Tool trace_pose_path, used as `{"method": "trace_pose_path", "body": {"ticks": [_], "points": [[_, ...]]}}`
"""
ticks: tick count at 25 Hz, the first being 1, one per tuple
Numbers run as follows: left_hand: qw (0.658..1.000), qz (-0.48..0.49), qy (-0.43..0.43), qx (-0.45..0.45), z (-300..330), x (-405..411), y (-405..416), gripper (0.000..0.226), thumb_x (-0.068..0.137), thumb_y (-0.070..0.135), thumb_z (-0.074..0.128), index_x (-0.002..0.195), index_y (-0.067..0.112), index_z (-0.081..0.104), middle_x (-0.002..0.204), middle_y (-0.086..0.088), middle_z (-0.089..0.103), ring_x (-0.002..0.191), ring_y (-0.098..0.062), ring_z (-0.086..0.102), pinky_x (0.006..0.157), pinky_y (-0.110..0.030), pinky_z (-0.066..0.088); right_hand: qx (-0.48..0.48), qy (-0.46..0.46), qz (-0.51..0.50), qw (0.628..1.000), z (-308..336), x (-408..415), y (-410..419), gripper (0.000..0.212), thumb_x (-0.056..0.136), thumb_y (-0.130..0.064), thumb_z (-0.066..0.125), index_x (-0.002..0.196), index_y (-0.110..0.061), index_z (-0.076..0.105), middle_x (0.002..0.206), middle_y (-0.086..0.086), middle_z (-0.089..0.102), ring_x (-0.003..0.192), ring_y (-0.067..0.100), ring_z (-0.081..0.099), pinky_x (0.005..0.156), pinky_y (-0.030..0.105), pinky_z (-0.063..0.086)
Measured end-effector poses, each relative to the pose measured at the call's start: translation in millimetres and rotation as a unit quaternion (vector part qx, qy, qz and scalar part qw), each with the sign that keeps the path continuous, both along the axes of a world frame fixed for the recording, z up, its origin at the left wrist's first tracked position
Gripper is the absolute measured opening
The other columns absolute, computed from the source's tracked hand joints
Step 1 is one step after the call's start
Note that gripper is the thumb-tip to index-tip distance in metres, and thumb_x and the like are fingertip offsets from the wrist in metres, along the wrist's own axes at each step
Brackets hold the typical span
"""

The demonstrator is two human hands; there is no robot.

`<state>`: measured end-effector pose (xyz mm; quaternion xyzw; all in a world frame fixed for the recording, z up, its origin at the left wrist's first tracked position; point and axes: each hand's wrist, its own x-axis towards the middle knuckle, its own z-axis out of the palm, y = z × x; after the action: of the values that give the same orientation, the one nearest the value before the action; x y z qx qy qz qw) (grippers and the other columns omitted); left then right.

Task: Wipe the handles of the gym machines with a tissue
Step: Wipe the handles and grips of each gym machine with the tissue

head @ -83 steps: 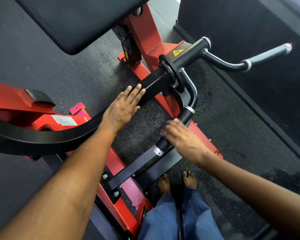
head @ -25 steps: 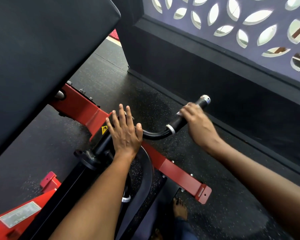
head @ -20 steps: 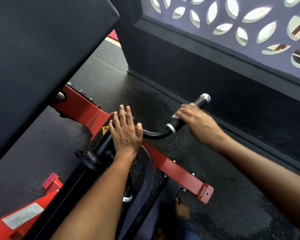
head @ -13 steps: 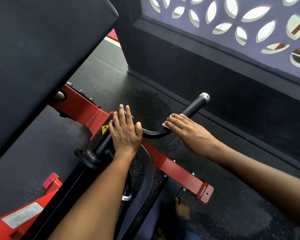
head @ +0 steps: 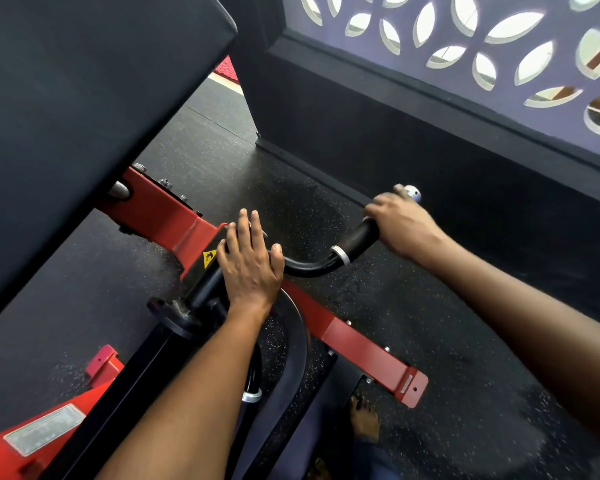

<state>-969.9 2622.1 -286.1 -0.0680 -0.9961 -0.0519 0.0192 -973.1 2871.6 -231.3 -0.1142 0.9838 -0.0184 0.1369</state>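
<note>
The black foam handle (head: 357, 239) of the red gym machine angles up to the right and ends in a silver cap (head: 413, 193). My right hand (head: 400, 225) is curled round the handle's far end, just below the cap. The tissue is hidden under that hand. My left hand (head: 250, 268) rests flat, fingers straight, on the thick black bar (head: 201, 289) beside the pivot, where the curved tube (head: 309, 268) leading to the handle begins.
A large black pad (head: 84, 116) overhangs at the upper left. A dark low wall (head: 395, 133) with a cut-out screen above it runs close behind the handle. The red frame foot (head: 361, 348) crosses the speckled rubber floor. My bare foot (head: 364, 420) stands below it.
My right hand has slid up the handle from its lower end by the silver ring to its far end near the cap. The left hand has stayed on the bar.
</note>
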Motion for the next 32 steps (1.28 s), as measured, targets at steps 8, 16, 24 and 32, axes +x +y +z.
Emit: {"method": "trace_pose_path", "body": {"ticks": [8,16,24,32], "points": [[1.0,-0.003,0.008,-0.007,-2,0,-1,0.066,0.093,0.039,0.028,0.147,0.003,0.036,0.15,-0.017,0.04,0.127,-0.038,0.048,0.098,-0.051,0.041,-0.227,0.069,-0.021,0.971,-22,71,-52,0.044,0.089,0.002,0.04,0.13,-0.007,0.054,0.136,0.01,0.051,0.133,0.026,0.039,0.115,0.029,0.021],[1.0,-0.002,0.016,0.001,-3,-3,-2,0.066,0.093,0.039,0.026,0.148,0.004,0.035,0.151,-0.017,0.039,0.129,-0.037,0.046,0.1,-0.051,0.039,-0.739,-0.155,-0.615,0.229,-20,66,-66,0.043,0.077,0.016,0.026,0.111,0.01,0.05,0.112,0.025,0.058,0.093,0.035,0.063,0.086,0.044,0.054],[1.0,-0.004,0.019,0.001,-5,-1,-2,0.066,0.093,0.039,0.025,0.148,0.004,0.035,0.151,-0.017,0.039,0.128,-0.038,0.047,0.099,-0.052,0.039,-0.75,-0.114,-0.644,0.098,-8,59,-80,0.061,0.066,0.019,0.012,0.116,0.013,0.047,0.128,0.027,0.05,0.119,0.04,0.05,0.1,0.047,0.043],[1.0,-0.003,0.017,0.003,-6,1,-1,0.066,0.093,0.039,0.026,0.148,0.004,0.035,0.151,-0.017,0.039,0.128,-0.038,0.047,0.099,-0.052,0.04,-0.75,-0.075,-0.637,0.159,-2,69,-76,0.063,0.052,0.018,0.02,0.107,0.011,0.048,0.11,0.024,0.055,0.111,0.033,0.055,0.098,0.039,0.046]]}}
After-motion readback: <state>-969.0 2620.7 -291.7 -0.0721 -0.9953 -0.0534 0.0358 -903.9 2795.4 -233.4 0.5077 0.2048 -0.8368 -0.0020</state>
